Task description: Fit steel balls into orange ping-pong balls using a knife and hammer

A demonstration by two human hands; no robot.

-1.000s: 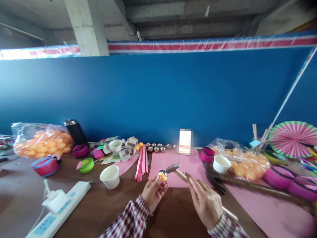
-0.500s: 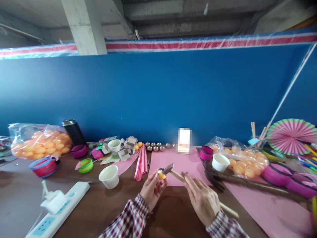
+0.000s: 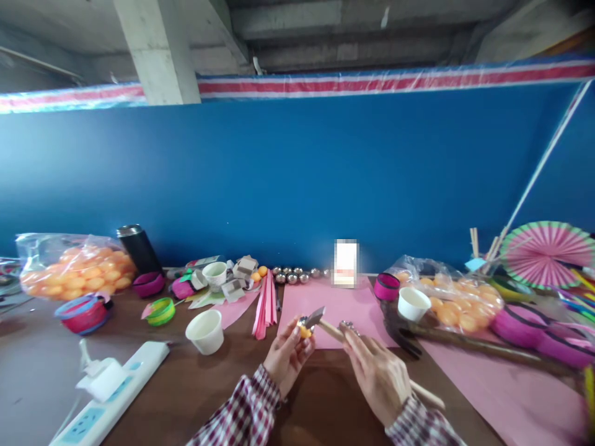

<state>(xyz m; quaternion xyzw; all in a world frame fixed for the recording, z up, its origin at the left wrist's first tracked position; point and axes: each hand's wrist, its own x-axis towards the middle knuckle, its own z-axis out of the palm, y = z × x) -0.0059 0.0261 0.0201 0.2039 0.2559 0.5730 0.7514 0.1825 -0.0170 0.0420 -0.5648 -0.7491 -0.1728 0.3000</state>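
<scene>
My left hand is closed around an orange ball, pinched in its fingertips. Shiny dark and silver patches cover the ball's upper side. My right hand grips a wooden-handled brush by its long pale handle, which sticks out behind the hand. The brush's dark, flat tip points left and lies against or right beside the ball; I cannot tell if they touch. Something silvery shows at the right fingertips. Behind both hands lies a pink sheet, with several silver balls near its back left corner.
A white paper cup and a power strip stand on the left. Farther back is a bag of orange balls. To the right are another white cup, a hammer-like tool and a second bag of balls.
The ball has turned slightly in my left hand, and more silver shows on it. My right hand and the brush have shifted only a little.
</scene>
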